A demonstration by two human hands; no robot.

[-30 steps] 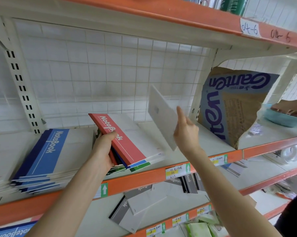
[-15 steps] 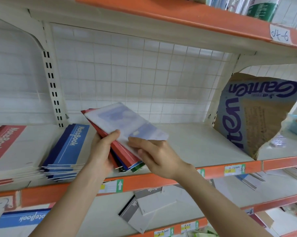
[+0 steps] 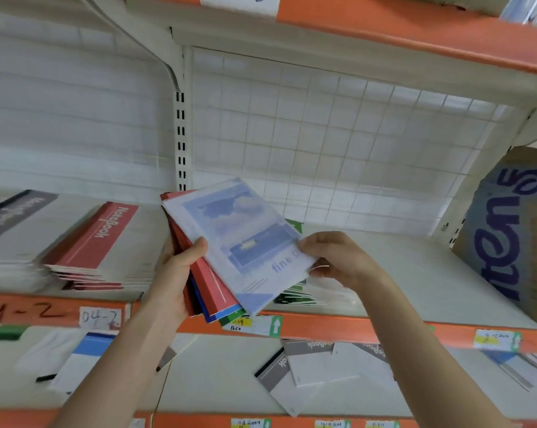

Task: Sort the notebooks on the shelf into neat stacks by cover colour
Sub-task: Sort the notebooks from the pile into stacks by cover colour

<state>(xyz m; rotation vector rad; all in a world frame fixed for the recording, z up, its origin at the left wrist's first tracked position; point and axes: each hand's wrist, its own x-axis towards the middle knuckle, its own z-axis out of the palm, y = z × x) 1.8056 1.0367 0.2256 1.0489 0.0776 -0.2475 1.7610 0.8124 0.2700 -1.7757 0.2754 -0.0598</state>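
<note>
**Both hands closed on a bundle of notebooks above the shelf**

A fanned bundle of notebooks is gripped by the left hand, with the thumb laid across the top cover and the fingers curled underneath. The pale blue notebook on top of that bundle is pinched at its right edge by the right hand, whose fingers are curled round the cover. Red, blue and green edges are seen fanned out beneath the pale cover. The bundle is held tilted, above the front edge of the shelf, near its middle.

The back of the bay is closed by a white wire grid. At the far right, a torn paper package with blue lettering is stood on the shelf, well apart from the hands. To the left of the bundle a stack of red notebooks is laid flat, and a stack of grey notebooks is laid just beside it, further left. A stack of green notebooks is partly hidden behind the bundle. On the lower shelf, loose grey notebooks are scattered at angles, and a blue-and-white notebook is seen at the left. A price label with a green arrow is fixed to the orange edge below the bundle, and a handwritten label is fixed further left.
</note>
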